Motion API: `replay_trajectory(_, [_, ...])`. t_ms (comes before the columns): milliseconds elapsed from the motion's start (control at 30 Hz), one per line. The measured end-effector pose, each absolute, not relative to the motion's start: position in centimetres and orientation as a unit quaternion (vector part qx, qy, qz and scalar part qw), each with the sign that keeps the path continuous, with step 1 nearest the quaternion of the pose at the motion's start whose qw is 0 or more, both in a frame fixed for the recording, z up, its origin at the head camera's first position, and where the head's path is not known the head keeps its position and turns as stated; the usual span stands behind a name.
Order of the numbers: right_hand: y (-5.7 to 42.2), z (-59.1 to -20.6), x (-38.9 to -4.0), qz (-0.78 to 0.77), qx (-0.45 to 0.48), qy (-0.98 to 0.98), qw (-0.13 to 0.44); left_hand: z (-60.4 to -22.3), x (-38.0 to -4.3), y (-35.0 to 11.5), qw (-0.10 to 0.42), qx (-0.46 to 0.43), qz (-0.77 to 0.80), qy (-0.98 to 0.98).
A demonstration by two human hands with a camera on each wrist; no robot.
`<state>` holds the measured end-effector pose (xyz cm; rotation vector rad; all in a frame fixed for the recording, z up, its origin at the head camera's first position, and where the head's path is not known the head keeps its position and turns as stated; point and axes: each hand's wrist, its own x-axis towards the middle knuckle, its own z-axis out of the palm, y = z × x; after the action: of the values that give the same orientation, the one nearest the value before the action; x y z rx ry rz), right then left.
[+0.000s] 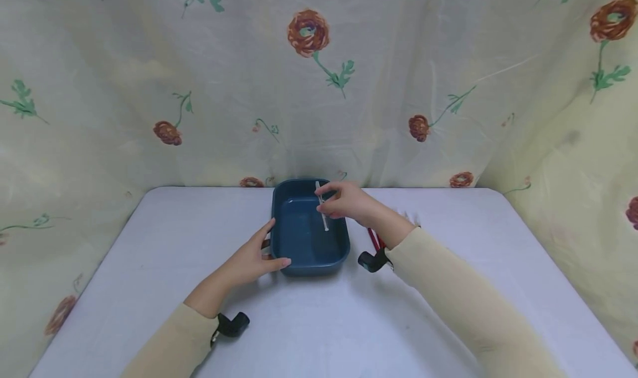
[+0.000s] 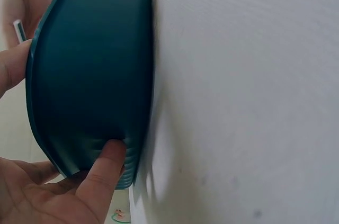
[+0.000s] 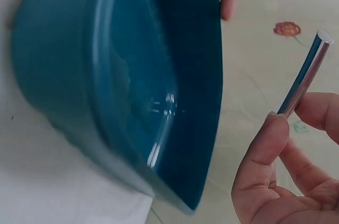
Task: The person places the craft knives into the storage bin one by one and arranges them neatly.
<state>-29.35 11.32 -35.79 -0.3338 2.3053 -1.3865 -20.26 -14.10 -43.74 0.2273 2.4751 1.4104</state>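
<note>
Stick (image 3: pixel 305 74), slim, straight and glossy, sits pinched by right fingers (image 3: pixel 267 140), left fingers (image 2: pixel 103 176) gripping the blue bin (image 1: pixel 301 234).

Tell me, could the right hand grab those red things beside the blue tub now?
Probably not straight away: the right hand is pinching a slim stick over the blue tub, though the red things lie close, partly hidden beneath its wrist.
</note>
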Motion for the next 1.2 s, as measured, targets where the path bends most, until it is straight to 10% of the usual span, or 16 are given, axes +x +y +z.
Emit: replay_trajectory(1200, [4.8, -40.7, -29.0, -0.542, -0.051, 0.790, 0.283, -43.9, -20.2, -14.6, 0.146, 0.085, 0.499, 0.850])
